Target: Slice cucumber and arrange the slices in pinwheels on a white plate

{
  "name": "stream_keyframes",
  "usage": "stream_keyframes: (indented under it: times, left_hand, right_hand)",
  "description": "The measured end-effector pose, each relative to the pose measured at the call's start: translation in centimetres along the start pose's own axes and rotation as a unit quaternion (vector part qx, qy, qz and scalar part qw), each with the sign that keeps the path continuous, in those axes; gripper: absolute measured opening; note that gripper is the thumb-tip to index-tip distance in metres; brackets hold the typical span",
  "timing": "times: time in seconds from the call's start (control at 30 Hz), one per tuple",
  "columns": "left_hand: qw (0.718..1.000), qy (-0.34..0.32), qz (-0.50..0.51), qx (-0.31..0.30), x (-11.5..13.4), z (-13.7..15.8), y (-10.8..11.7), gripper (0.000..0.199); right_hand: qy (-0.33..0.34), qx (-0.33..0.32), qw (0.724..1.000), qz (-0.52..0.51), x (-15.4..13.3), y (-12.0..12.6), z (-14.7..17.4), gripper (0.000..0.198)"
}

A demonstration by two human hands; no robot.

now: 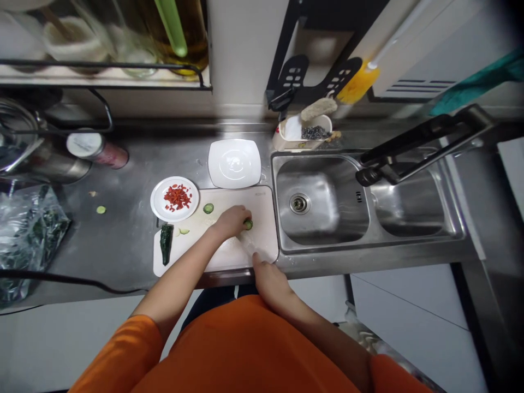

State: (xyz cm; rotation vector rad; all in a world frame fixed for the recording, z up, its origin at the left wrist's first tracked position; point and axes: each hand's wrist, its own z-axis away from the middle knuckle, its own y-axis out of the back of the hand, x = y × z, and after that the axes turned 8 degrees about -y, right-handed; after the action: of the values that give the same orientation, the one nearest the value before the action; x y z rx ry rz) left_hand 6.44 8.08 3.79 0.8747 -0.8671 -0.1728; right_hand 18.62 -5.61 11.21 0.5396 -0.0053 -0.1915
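My left hand [232, 222] is closed on a piece of cucumber [248, 224] over the white cutting board [264, 204]. My right hand [272, 281], at the board's front edge, grips a knife [247, 244]; its pale blade points up toward the cucumber piece, and the handle is hidden in my fist. A round cucumber slice [208, 208] lies flat on the board beyond my left wrist. To the left are a few thin pale slivers [184, 231] and a dark green, bumpy length of cucumber [166, 243].
A round white plate [154, 203] of small red pieces [177, 197] overlaps the board's left corner. Behind the board sits a square white plate [234, 162]. At right is a double steel sink [321, 204] under a black faucet [403, 142]. A plastic bag [33, 234] of greens lies far left.
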Motion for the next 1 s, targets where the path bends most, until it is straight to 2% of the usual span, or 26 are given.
stream_keyframes:
  times: [0.13, 0.27, 0.4, 0.57, 0.73, 0.9, 1.0]
  left_hand:
    - [1.0, 0.017, -0.001, 0.001, 0.07, 0.12, -0.16, 0.017]
    - [1.0, 0.022, -0.002, 0.014, 0.13, 0.26, -0.35, 0.025]
    - [1.0, 0.013, -0.004, 0.018, 0.06, 0.37, -0.52, 0.018]
    - [0.999, 0.012, 0.007, 0.035, 0.03, 0.5, -0.54, 0.033]
    - [1.0, -0.003, -0.022, 0.018, 0.26, 0.59, -0.44, 0.02]
    - [0.999, 0.002, -0.031, 0.032, 0.38, 0.83, -0.5, 0.03]
    - [0.999, -0.008, -0.027, 0.033, 0.32, 0.89, -0.57, 0.026]
  right_hand:
    - [0.002, 0.001, 1.0, -0.006, 0.02, 0.0, 0.06, 0.04]
    - [0.004, 0.003, 1.0, -0.005, 0.05, 0.08, 0.11, 0.042]
    - [0.005, 0.004, 1.0, 0.002, 0.11, 0.13, 0.03, 0.042]
    - [0.009, 0.003, 1.0, 0.001, 0.16, 0.07, -0.04, 0.041]
    - [0.006, 0.009, 1.0, 0.006, 0.13, 0.03, -0.02, 0.041]
    - [0.006, 0.003, 1.0, 0.0, 0.18, 0.04, -0.03, 0.042]
    - [0.006, 0.003, 1.0, -0.004, 0.2, 0.08, -0.02, 0.043]
